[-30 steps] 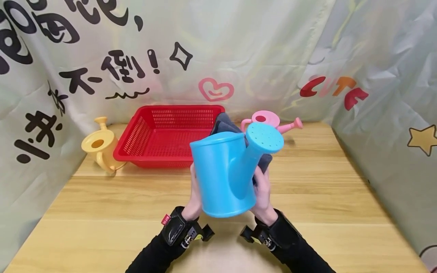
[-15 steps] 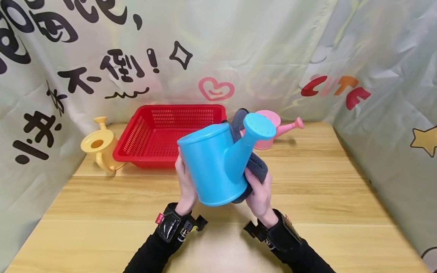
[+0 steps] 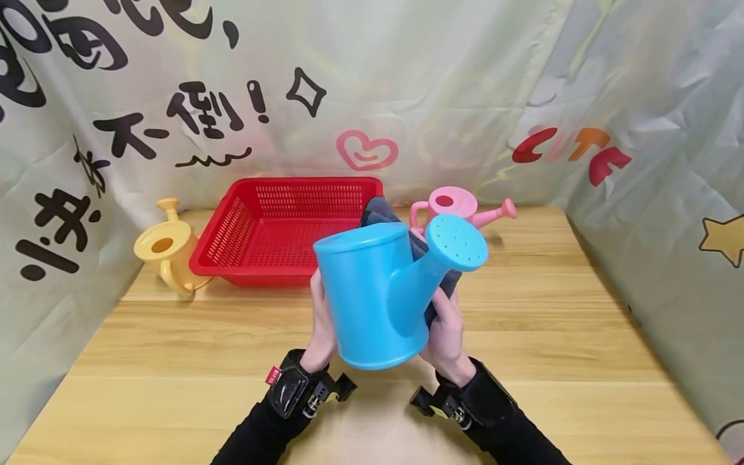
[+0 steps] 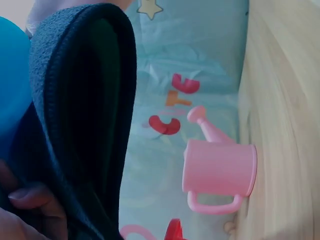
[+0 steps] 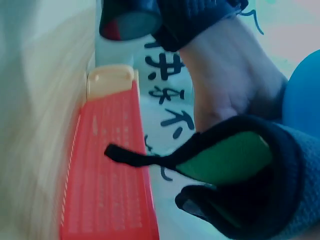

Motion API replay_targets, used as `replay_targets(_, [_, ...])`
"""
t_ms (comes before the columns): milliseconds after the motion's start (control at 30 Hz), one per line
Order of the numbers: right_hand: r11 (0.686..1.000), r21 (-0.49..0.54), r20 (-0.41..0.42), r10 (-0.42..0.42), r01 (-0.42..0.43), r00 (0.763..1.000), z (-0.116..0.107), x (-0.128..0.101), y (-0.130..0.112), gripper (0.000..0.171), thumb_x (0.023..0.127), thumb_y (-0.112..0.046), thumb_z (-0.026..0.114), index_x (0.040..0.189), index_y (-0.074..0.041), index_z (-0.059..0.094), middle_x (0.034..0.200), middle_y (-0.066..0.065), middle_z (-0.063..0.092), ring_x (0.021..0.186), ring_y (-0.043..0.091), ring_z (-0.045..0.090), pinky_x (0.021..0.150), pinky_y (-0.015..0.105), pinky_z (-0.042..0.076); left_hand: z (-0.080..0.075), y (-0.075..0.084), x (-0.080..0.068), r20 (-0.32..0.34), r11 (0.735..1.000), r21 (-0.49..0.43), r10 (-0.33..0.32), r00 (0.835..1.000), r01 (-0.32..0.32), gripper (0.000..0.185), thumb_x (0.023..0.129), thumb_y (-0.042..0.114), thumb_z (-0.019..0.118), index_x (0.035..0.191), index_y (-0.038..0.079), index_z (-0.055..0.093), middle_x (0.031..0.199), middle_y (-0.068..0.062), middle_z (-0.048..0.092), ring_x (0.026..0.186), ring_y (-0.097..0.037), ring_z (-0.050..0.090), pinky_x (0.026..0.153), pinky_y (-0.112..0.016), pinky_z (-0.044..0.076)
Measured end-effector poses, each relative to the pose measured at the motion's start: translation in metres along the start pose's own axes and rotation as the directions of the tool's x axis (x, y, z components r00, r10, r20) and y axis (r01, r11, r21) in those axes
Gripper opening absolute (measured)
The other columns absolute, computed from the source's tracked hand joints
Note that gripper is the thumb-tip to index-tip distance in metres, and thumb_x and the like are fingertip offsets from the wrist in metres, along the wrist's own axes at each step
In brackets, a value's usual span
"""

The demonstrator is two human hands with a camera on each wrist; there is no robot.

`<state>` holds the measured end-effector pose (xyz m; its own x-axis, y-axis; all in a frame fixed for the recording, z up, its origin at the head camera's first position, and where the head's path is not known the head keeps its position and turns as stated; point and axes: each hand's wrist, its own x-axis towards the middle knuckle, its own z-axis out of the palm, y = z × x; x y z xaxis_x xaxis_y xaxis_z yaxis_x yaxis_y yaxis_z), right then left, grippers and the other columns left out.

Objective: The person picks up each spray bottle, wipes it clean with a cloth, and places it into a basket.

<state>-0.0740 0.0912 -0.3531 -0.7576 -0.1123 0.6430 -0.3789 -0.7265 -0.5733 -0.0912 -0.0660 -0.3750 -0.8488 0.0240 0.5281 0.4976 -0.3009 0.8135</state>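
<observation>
A blue watering can is held up over the table, spout rose pointing right. My left hand grips its left side, fingers hidden behind it. My right hand holds a folded grey cloth against the can's far side under the spout; a fold of it shows above the rim. In the left wrist view the dark cloth lies beside the can, a fingertip on it. The right wrist view shows the cloth bunched by the can.
A red plastic basket stands at the back centre of the wooden table. A yellow watering can sits left of it, a pink one to its right. Printed curtains close off the back and both sides.
The can has tipped and swung: its spout went left and up, then came back right and lower. The cloth shifted along the can's far side with my right hand.
</observation>
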Motion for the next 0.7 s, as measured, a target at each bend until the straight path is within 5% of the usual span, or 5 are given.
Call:
replay_targets(233, [0.997, 0.035, 0.018, 0.062, -0.062, 0.998, 0.002, -0.003, 0.003, 0.031, 0.110, -0.011, 0.026, 0.127, -0.013, 0.052, 0.114, -0.003, 0.065, 0.101, 0.004, 0.067, 0.089, 0.021, 0.056, -0.001, -0.003, -0.008, -0.013, 0.999, -0.038, -0.008, 1.000, 0.007, 0.025, 0.106, 0.031, 0.050, 0.130, 0.028, 0.043, 0.097, 0.018, 0.058, 0.083, 0.005, 0.062, 0.071, -0.014, 0.055])
replay_targets(333, [0.999, -0.050, -0.020, 0.010, -0.011, 1.000, 0.003, -0.003, 0.005, 0.032, 0.109, -0.011, 0.032, 0.134, -0.013, 0.052, 0.121, -0.004, 0.064, 0.109, 0.005, 0.065, 0.095, 0.023, 0.054, 0.001, -0.001, 0.001, -0.056, 0.998, -0.060, 0.022, 0.998, -0.025, 0.012, 0.109, 0.023, 0.043, 0.117, 0.026, 0.052, 0.090, 0.017, 0.063, 0.080, 0.002, 0.066, 0.069, -0.018, 0.057])
replay_targets(433, [0.985, -0.171, -0.074, -0.044, 0.031, 0.996, 0.006, -0.004, 0.006, 0.035, 0.107, -0.008, 0.036, 0.137, -0.012, 0.054, 0.127, -0.005, 0.064, 0.116, 0.007, 0.063, 0.102, 0.025, 0.052, 0.002, 0.003, 0.010, -0.135, 0.997, -0.074, 0.016, 0.991, -0.026, 0.020, 0.108, 0.018, 0.038, 0.103, 0.023, 0.057, 0.082, 0.013, 0.066, 0.076, -0.001, 0.070, 0.066, -0.020, 0.059])
replay_targets(600, [0.925, -0.376, -0.072, -0.088, 0.055, 0.993, 0.010, -0.006, 0.004, 0.048, 0.103, -0.004, 0.035, 0.148, -0.014, 0.047, 0.144, -0.007, 0.057, 0.133, 0.009, 0.054, 0.113, 0.026, 0.043, -0.001, 0.008, 0.018, -0.264, 1.000, 0.007, 0.012, 0.964, -0.011, 0.028, 0.109, 0.040, 0.039, 0.095, 0.022, 0.057, 0.075, 0.013, 0.063, 0.071, -0.002, 0.068, 0.063, -0.019, 0.057])
replay_targets(700, [0.895, -0.437, -0.031, -0.107, 0.082, 0.994, 0.011, -0.007, 0.002, 0.051, 0.103, -0.003, 0.034, 0.152, -0.015, 0.042, 0.150, -0.007, 0.052, 0.139, 0.009, 0.049, 0.117, 0.025, 0.038, -0.004, 0.011, 0.020, -0.267, 0.999, 0.041, 0.006, 0.964, 0.005, 0.034, 0.108, 0.047, 0.037, 0.095, 0.023, 0.056, 0.075, 0.013, 0.062, 0.070, -0.002, 0.068, 0.062, -0.019, 0.057])
